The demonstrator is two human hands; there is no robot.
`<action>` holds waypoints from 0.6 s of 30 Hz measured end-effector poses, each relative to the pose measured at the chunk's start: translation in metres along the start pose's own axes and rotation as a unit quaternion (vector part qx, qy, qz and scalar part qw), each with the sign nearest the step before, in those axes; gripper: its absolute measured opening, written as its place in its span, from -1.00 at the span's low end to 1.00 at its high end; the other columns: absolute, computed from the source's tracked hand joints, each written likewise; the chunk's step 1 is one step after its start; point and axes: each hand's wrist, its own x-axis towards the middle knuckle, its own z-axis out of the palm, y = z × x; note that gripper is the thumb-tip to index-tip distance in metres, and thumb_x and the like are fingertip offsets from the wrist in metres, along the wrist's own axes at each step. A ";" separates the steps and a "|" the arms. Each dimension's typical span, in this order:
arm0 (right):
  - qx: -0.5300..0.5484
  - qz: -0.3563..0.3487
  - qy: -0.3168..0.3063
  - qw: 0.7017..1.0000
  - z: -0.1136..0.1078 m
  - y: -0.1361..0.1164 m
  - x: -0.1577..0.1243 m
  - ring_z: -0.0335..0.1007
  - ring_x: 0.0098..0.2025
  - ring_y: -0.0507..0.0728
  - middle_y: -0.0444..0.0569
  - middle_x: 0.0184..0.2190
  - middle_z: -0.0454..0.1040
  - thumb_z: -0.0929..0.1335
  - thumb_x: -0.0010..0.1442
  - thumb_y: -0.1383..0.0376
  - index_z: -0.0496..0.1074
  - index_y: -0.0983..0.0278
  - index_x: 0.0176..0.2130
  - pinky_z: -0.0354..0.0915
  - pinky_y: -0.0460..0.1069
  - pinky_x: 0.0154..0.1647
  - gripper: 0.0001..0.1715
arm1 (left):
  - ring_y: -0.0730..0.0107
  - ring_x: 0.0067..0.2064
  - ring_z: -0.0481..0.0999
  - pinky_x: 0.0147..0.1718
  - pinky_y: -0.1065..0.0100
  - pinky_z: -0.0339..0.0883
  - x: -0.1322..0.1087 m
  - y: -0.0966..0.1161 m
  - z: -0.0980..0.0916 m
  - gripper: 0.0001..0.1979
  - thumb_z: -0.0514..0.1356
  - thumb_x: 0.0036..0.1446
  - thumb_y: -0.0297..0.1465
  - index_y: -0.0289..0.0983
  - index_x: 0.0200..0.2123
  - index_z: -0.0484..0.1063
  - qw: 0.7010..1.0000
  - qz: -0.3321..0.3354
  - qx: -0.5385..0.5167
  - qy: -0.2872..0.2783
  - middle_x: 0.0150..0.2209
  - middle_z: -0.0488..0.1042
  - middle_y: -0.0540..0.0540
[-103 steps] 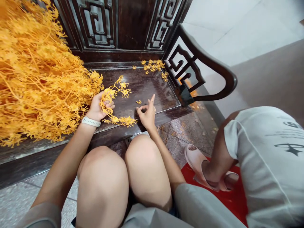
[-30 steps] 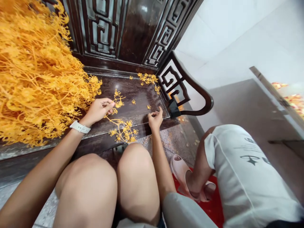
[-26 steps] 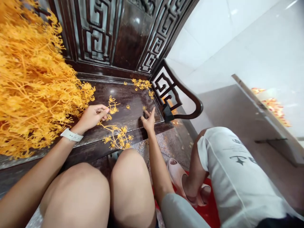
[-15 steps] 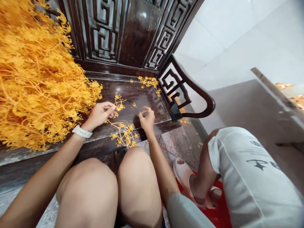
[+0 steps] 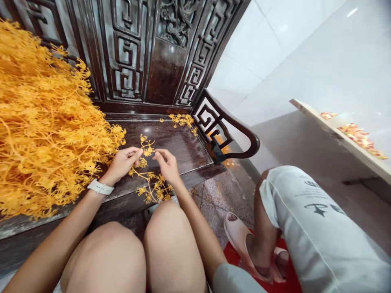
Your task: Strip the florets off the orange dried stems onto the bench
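A thin orange branching sprig (image 5: 149,183) lies across the front of the dark wooden bench seat (image 5: 183,148), with its upper tip rising near my fingers. My left hand (image 5: 122,165) is shut on the sprig's upper stem. My right hand (image 5: 167,166) hovers just above the sprig, thumb and fingers pinched close to it; whether they hold a strand is hidden. To the left of my left hand is a large heap of orange sprigs (image 5: 45,126). Small orange fragments (image 5: 182,120) are scattered at the back corner of the seat.
A carved dark wood lattice back (image 5: 126,61) and curved armrest (image 5: 235,134) border the seat. A person in a pale shirt (image 5: 317,228) crouches to my right, near a pink slide sandal (image 5: 240,244). A wooden board (image 5: 342,136) holds orange pieces.
My right hand has moved left from the middle of the seat to the sprig, closing in beside my left hand. The whole view has tilted slightly as my head moved.
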 end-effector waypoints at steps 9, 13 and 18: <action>0.119 0.036 -0.040 0.991 0.017 -0.023 0.000 0.39 -0.37 0.04 -0.17 -0.38 0.54 0.56 0.13 -0.28 0.51 0.19 -0.21 0.36 -0.04 -0.28 -0.35 | 0.32 -0.43 0.59 -0.31 0.31 0.49 -0.004 0.003 0.005 -0.43 0.53 0.09 0.08 -0.26 -0.09 0.63 0.993 -0.013 -0.100 -0.066 -0.41 0.65 -0.09; 0.082 0.008 0.001 0.997 0.017 -0.018 -0.005 0.38 -0.39 0.06 -0.17 -0.43 0.49 0.50 0.24 -0.28 0.45 0.19 -0.25 0.36 -0.01 -0.24 -0.39 | 0.37 -0.48 0.53 -0.38 0.36 0.44 -0.004 0.008 0.005 -0.44 0.49 0.12 0.11 -0.26 -0.13 0.63 0.992 -0.016 -0.094 -0.080 -0.50 0.57 -0.03; 0.016 -0.031 -0.051 0.998 0.018 -0.020 -0.013 0.31 -0.38 0.06 -0.18 -0.43 0.44 0.44 0.37 -0.21 0.47 0.19 -0.27 0.26 -0.01 -0.25 -0.46 | 0.49 -0.64 0.28 -0.59 0.41 0.14 -0.004 0.006 0.006 -0.44 0.43 0.13 0.18 -0.22 -0.34 0.54 0.996 -0.046 -0.066 -0.033 -0.64 0.34 0.08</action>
